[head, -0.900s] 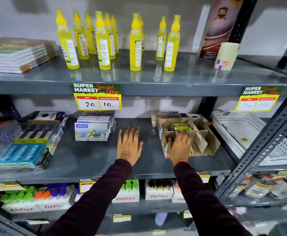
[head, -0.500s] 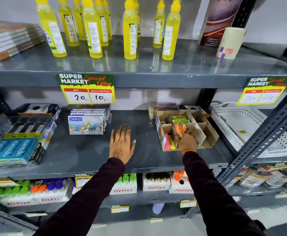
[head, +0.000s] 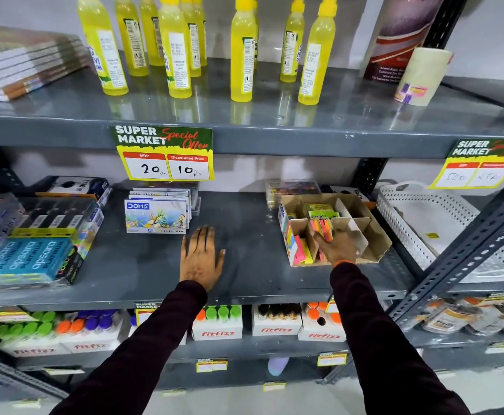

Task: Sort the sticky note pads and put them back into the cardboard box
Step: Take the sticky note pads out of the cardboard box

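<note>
A brown cardboard box [head: 375,232] with dividers stands on the middle grey shelf, right of centre. Pink and yellow sticky note pads [head: 300,250] stand in its front left compartment. A green pad [head: 319,209] lies in a rear compartment. My right hand [head: 336,245] is at the box's front, fingers closed on a bundle of pink, orange and yellow sticky note pads [head: 322,227] standing in the middle compartment. My left hand [head: 201,256] lies flat on the bare shelf, fingers spread, holding nothing.
DOMS crayon packs [head: 156,215] sit behind my left hand. Apsara pencil boxes [head: 26,259] fill the shelf's left end. A white perforated basket [head: 442,226] stands right of the box, behind a slanted steel brace [head: 466,250]. Yellow glue bottles [head: 241,52] line the upper shelf.
My right hand drew back from the front left compartment to the middle one, now gripping the coloured pads. The left hand stayed flat. The view tilted slightly upward.
</note>
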Tool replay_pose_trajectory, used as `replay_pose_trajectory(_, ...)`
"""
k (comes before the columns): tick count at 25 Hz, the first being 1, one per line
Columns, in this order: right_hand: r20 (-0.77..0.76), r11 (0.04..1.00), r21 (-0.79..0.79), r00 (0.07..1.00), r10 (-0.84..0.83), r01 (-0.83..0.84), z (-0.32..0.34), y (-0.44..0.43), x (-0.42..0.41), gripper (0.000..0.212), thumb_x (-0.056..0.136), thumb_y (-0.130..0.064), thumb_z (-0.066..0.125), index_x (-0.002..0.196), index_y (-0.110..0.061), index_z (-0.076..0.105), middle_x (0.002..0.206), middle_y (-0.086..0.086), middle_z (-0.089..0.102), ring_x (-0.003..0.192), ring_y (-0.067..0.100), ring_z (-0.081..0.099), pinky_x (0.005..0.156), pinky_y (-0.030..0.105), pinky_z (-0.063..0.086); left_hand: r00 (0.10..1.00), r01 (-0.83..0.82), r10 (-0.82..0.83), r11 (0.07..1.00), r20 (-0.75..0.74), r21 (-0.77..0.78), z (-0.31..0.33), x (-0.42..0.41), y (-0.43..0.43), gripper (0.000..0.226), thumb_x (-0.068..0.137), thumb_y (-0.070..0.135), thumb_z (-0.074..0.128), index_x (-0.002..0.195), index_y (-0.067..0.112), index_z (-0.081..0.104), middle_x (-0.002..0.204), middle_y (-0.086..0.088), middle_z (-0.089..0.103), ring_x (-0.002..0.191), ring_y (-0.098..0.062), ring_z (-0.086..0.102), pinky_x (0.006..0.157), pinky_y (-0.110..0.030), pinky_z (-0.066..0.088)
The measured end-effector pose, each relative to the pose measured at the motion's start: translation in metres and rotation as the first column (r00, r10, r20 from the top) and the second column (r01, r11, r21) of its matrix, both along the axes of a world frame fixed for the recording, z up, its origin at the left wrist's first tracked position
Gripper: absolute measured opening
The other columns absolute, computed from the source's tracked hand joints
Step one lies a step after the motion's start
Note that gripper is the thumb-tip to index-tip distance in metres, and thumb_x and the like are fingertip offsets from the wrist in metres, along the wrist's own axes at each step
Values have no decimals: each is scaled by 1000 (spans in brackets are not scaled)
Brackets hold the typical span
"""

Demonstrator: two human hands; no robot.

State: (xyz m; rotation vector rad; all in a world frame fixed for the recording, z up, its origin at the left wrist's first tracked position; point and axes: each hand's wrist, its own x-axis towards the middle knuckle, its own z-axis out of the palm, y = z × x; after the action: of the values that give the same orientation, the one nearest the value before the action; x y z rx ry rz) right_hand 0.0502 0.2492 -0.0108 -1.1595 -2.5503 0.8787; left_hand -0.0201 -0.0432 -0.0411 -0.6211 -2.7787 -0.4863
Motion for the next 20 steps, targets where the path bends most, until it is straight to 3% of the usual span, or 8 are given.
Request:
replay_pose_trajectory(4, -94, 999, -44, 995, -23, 19, 2, 8, 5, 47, 90, -42, 60, 110, 1, 67, 107, 23, 72, 103, 37, 65, 91, 38, 50, 1000, -1, 1, 1000, -14, 1, 3, -2, 3, 55, 92, 30, 50, 137, 2, 33, 144, -19, 41, 136, -31, 32, 115, -51, 19)
replay_pose_trajectory(10, 74, 992, 128, 997, -4, -5, 2, 3, 18, 40, 87, -25, 65, 116, 1, 58, 110, 23, 69, 103, 38, 65, 93, 42, 50, 1000, 4, -4, 1000, 7, 5, -1, -3, 1, 55, 92, 32, 49, 136, 2, 35, 144, -19, 41, 136, -31, 33, 115, -52, 19)
replay_pose_trajectory(13, -146, 934, 336, 986, -78, 123, 20, -19, 22, 48, 88, -31, 65, 120, 3, 51, 99, 25, 70, 91, 39, 68, 81, 44, 54, 1000, -10, 10, 1000, 6, -10, -13, -6, -22, 67, 88, 50, 34, 135, 2, 36, 143, -19, 43, 135, -31, 34, 115, -53, 18)
replay_pose_trajectory(16, -192, 886, 463, 978, 78, 20, 39, -59, 15, 58, 82, -34, 71, 123, 1, 51, 106, 23, 68, 89, 37, 69, 72, 40, 55, 995, -38, 43, 998, 95, -58, -29, -4, -46, 92, 77, 69, 15, 139, 2, 30, 149, -18, 34, 140, -31, 25, 116, -51, 12)
replay_pose_trajectory(20, -19, 708, 654, 931, 365, -264, 14, -125, 11, 65, 51, -18, 90, 111, -4, 69, 107, 12, 75, 94, 26, 74, 81, 37, 60, 984, 26, -3, 992, 180, -125, -45, 3, -63, 117, 65, 87, -6, 142, 4, 22, 154, -16, 23, 143, -28, 19, 117, -46, 11)
